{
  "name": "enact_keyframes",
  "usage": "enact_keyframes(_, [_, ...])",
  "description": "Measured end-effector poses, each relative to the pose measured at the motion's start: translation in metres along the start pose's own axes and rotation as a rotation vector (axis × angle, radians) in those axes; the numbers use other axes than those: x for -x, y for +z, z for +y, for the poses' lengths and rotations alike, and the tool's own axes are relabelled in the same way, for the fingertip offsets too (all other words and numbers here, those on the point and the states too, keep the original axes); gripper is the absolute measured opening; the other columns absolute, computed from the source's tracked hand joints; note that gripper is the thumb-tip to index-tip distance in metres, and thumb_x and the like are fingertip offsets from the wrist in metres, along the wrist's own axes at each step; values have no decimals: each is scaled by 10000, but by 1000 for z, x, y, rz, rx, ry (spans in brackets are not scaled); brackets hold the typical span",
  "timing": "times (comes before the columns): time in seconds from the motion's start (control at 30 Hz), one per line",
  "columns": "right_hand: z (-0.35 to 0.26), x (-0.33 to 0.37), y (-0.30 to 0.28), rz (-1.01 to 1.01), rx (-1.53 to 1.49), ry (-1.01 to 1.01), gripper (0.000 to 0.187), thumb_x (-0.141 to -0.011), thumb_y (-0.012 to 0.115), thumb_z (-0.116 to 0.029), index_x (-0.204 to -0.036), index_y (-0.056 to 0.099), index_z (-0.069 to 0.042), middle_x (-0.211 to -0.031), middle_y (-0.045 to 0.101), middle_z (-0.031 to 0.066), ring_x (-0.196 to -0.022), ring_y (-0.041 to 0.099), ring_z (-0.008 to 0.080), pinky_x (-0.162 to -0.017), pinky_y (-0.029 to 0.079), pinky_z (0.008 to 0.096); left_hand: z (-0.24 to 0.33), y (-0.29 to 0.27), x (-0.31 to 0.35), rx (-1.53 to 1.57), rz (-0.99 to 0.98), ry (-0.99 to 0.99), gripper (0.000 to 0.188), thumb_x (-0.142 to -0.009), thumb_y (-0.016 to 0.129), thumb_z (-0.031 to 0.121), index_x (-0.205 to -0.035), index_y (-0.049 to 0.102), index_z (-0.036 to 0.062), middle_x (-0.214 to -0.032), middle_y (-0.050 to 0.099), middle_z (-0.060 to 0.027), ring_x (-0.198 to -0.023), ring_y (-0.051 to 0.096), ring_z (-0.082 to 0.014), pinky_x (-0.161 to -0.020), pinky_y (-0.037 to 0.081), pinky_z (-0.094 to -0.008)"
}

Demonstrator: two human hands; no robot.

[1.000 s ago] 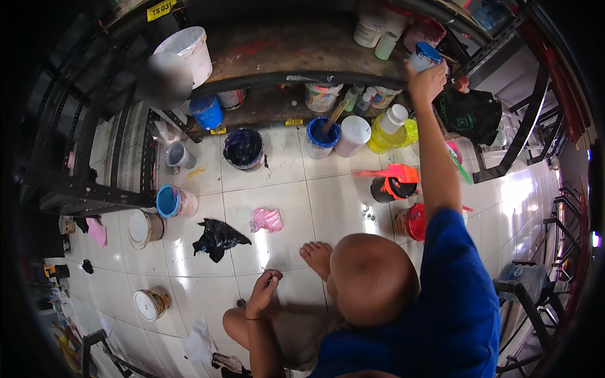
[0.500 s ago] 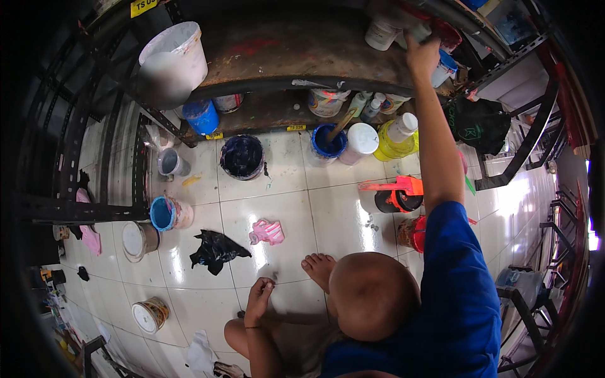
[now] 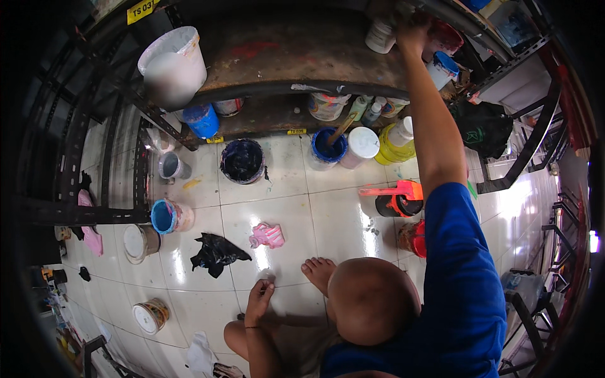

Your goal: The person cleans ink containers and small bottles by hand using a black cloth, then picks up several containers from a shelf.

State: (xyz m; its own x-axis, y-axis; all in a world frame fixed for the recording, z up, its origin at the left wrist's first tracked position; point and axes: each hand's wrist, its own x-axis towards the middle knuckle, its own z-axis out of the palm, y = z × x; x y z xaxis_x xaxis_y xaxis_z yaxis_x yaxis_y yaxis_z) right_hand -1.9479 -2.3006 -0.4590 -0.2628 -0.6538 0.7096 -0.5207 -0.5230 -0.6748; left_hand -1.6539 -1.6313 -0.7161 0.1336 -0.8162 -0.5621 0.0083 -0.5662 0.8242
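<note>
My right hand (image 3: pixel 411 33) reaches up to the top shelf of a rusty metal rack (image 3: pixel 283 57). It sits between a white pot (image 3: pixel 380 35) and a red tub (image 3: pixel 446 38); its fingers are lost in the blur at the rim. A white tub with a blue lid (image 3: pixel 443 67) stands just right of my forearm. My left hand (image 3: pixel 259 301) rests on the white floor tiles (image 3: pixel 334 220), fingers spread, holding nothing. It lies beside a bare foot (image 3: pixel 318 272). A bare head (image 3: pixel 372 301) and a blue shirt (image 3: pixel 463 283) fill the lower middle.
Paint pots crowd the floor: a dark blue bucket (image 3: pixel 242 161), a blue pot with a stick (image 3: pixel 328 146), a yellow jug (image 3: pixel 397 142), an orange-handled pot (image 3: pixel 397 198). A large white bucket (image 3: pixel 173 63) stands on the shelf. A black rag (image 3: pixel 215 253) and a pink rag (image 3: pixel 267 235) lie nearby.
My right hand has moved off the blue-lidded tub and further up and left along the top shelf, toward the white pot. The left hand has stayed on the floor.
</note>
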Motion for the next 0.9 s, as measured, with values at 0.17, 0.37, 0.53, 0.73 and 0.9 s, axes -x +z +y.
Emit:
enact_keyframes(0.17, [18, 28, -3, -105, 149, 60, 1154, -672, 819, -470, -1429, 122, 52, -1328, 502, 275, -1273, 471, 376, -1067, 367, 397, -5, 1, -4, 17, 7, 0, 226, -947, 617, 249, -994, 607, 29, -870, 599, 5, -826, 517, -105, -797, 436, -268])
enact_keyframes(0.37, [6, 39, 5, -285, 252, 252, 1212, -613, 853, -447, -1426, 86, 22, -1324, 491, 301, -1243, 501, 400, -1045, 402, 404, -1, -1, 5, -9, 45, -27, 229, -945, 619, 247, -996, 604, 25, -868, 602, -6, -831, 528, -108, -796, 441, -269])
enact_keyframes(0.53, [-16, 64, -17, -286, 130, 190, 1042, -621, 855, -403, -1345, 253, 44, -1270, 533, 277, -1182, 546, 381, -1003, 428, 410, 1, 0, 13, 17, 93, 45, 218, -949, 610, 236, -994, 597, 23, -880, 598, -11, -830, 529, -112, -795, 444, -277])
enact_keyframes(0.73, [-99, 120, -55, -545, -251, 98, 954, -656, 869, -273, -1325, 278, 66, -1239, 528, 222, -1151, 546, 279, -988, 445, 382, 40, -1, 29, -32, 202, 207, 183, -946, 610, 200, -983, 584, 23, -877, 593, -18, -825, 527, -113, -789, 443, -275])
enact_keyframes(0.9, [-208, 173, -113, -876, -491, 154, 962, -657, 866, -191, -1381, 269, 20, -1288, 511, 155, -1204, 511, 252, -1034, 405, 374, 143, 8, 45, 39, 289, 585, 218, -919, 613, 113, -1097, 568, -7, -961, 589, -55, -892, 552, -128, -840, 459, -275])
